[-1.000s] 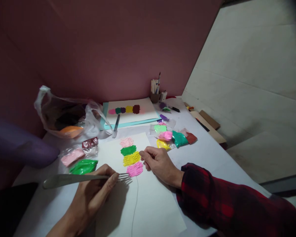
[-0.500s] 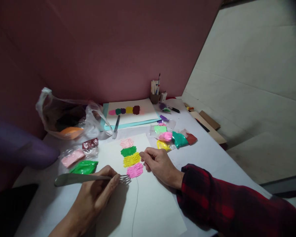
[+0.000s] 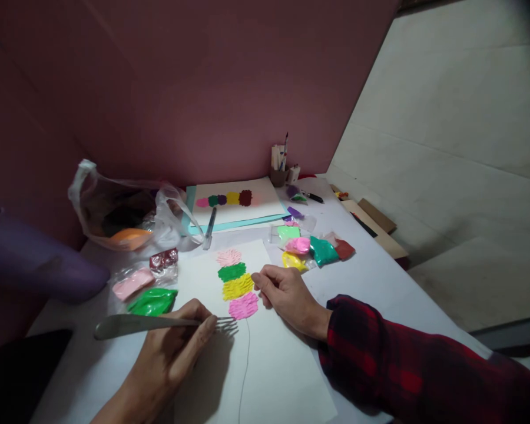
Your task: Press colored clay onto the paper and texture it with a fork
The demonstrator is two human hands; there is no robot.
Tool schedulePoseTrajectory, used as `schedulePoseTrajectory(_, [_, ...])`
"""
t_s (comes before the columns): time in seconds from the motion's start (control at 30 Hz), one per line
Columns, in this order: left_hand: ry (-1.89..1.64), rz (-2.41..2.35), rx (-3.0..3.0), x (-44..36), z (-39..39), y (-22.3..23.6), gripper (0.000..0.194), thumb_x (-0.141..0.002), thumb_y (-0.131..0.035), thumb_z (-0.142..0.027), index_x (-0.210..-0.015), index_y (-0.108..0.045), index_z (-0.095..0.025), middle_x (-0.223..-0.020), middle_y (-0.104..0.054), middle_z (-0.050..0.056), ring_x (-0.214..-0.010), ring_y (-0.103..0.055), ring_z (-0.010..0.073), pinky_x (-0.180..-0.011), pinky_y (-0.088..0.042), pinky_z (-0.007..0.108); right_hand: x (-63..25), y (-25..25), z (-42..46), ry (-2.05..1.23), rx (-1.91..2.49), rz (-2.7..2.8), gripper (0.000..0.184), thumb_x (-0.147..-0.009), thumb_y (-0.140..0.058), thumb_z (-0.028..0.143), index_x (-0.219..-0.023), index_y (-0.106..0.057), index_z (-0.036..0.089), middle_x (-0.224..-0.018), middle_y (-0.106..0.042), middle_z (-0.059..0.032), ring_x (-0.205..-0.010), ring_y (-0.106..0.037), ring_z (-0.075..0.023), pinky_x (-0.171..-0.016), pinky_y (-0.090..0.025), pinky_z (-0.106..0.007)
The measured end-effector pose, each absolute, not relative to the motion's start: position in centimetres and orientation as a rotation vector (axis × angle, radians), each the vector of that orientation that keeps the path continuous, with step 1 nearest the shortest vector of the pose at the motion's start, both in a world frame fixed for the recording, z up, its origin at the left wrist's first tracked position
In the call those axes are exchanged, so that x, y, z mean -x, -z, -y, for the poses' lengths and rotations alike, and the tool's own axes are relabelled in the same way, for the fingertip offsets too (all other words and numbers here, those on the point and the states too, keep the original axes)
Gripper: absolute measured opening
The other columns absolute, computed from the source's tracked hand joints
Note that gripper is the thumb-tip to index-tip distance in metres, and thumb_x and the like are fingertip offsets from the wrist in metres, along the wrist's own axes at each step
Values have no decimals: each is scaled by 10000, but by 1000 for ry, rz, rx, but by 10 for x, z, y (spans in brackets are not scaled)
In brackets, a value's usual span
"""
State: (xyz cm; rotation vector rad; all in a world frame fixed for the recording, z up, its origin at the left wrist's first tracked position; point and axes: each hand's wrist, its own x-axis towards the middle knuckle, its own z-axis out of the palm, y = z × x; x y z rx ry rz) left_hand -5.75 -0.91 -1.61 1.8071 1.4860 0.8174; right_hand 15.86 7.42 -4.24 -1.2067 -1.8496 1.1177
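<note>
My left hand [image 3: 170, 353] grips a metal fork [image 3: 132, 324], its tines by the lower left edge of a pink clay patch [image 3: 244, 306]. Above that patch, yellow clay [image 3: 238, 287], green clay [image 3: 232, 271] and pale pink clay [image 3: 228, 257] form a ridged column on a white sheet [image 3: 287, 377]. A thin curved pencil line runs down from the pink patch. Curled into a loose fist, my right hand [image 3: 287, 294] rests on the sheet, fingertips beside the yellow clay; nothing shows in it.
Packets of green clay [image 3: 152, 301] and pink clay [image 3: 133, 284] lie left; teal [image 3: 323, 251] and yellow [image 3: 294, 261] packets lie right. Behind are a plastic bag [image 3: 168, 218], a marker [image 3: 210, 228], a second clay picture [image 3: 265, 203] and a brush cup [image 3: 279, 176]. A purple cylinder [image 3: 39, 259] stands left.
The fork's tines have shifted slightly down, from the pink clay's edge to just below its lower left corner. The right hand keeps its place on the sheet. The whole view has shifted slightly.
</note>
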Motion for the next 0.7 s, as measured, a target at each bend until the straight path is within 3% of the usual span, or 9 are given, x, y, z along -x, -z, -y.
schedulePoseTrajectory(0.7, [-772,-1481,-1724,57,9,24,322,-937,-442,-436,-711,-499,-213,-609,-393,-50,-529,-386,110,-464,-303,236,-157,42,-74,-1107,1208,1852,375,-951,-482,370,-638,-547,175,-488,-530,29,-476,-510,-96,-496,-348,-227])
